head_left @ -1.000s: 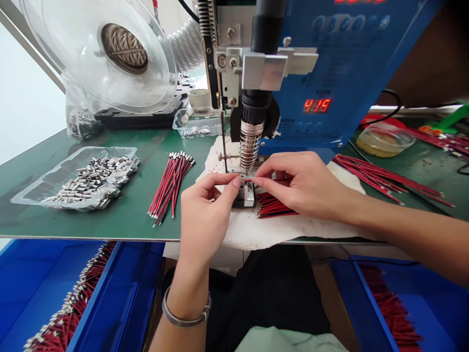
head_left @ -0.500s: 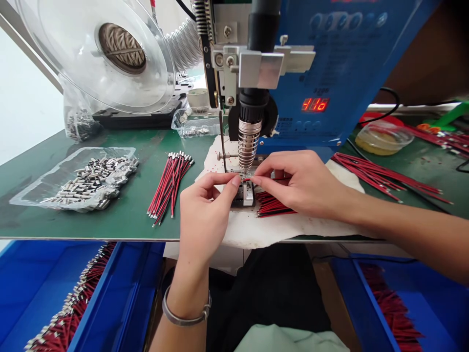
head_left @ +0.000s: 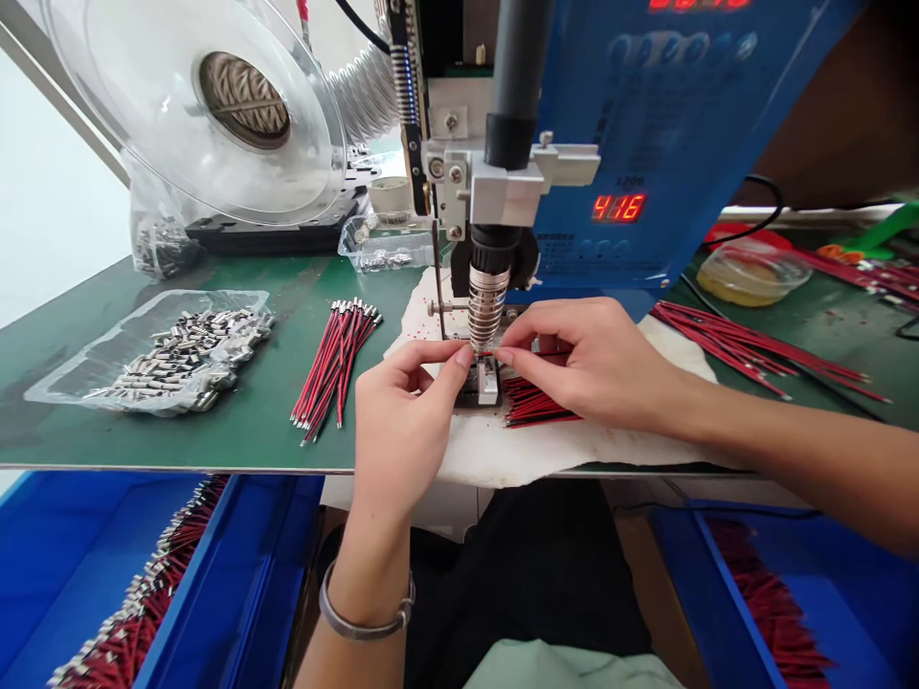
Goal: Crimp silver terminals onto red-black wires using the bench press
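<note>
My left hand (head_left: 406, 407) pinches something small at the metal fixture (head_left: 486, 381) under the machine's spring-wrapped head (head_left: 486, 308); I cannot make out what it holds. My right hand (head_left: 589, 359) pinches a thin red wire at the same spot, its fingertips nearly touching those of the left. A pile of red wires (head_left: 535, 402) lies under the right palm on a white cloth (head_left: 517, 450). The head is down close to the fixture.
A bundle of red-black wires with metal ends (head_left: 336, 362) lies left of the cloth. Further left sits a plastic sheet of metal ferrules (head_left: 172, 349). More red wires (head_left: 753, 349) lie at the right. The blue machine (head_left: 667, 134) shows red digits. Blue bins (head_left: 144, 574) stand below the bench.
The machine's head has come down toward the fixture, its spring compressed. Both hands have stayed in their pinches at the fixture.
</note>
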